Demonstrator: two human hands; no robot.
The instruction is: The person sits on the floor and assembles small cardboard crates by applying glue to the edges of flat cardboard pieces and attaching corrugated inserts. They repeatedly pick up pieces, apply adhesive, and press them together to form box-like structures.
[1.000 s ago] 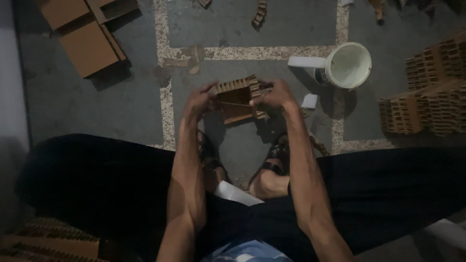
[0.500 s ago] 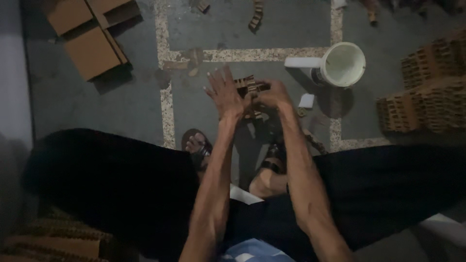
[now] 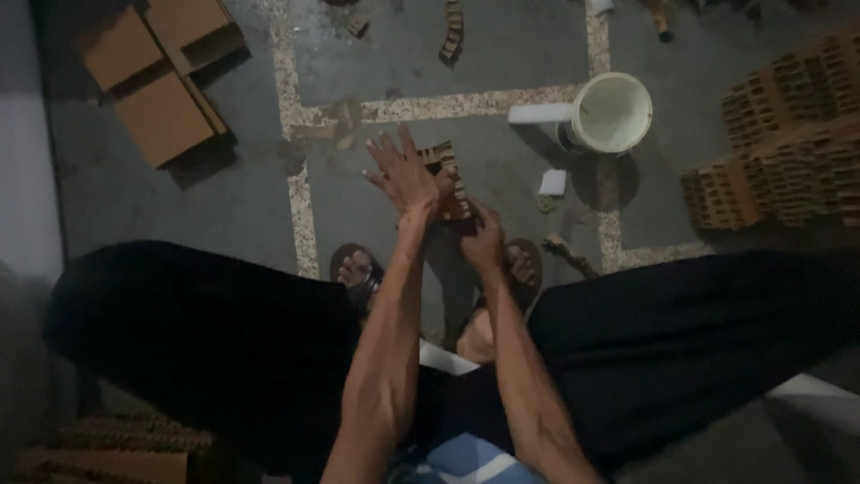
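Change: a second ago both hands cup the small brown slatted piece (image 3: 451,184) from either side; now the left hand (image 3: 403,175) lifts off the side and lies flat across its top, fingers spread wide.
Left hand: open palm, fingers fanned, pressing or patting down on the piece rather than gripping it.
Right hand: the right hand (image 3: 482,240) sits lower and nearer the body, fingers curled under the near end of the piece, closed on it and carrying its weight.
Where the piece is: held in the air between the two hands, above the grey floor (image 3: 502,49) and just ahead of the sandalled feet (image 3: 358,269), tilted with its far end up. The left palm hides much of it.
What that means: my read is that the work shifts from turning the piece over to flattening or seating something on it, one hand steadying, the other pushing.
Around them: a white bucket (image 3: 612,112) lies on its side to the right, near a small white scrap (image 3: 553,182); stacks of similar brown slatted pieces (image 3: 788,134) stand at the far right; flat cardboard boxes (image 3: 161,81) rest at upper left.
Light: dim, so fine detail of the piece is hard to tell.
Body: the person sits with dark trousers (image 3: 197,341) spread to both sides.
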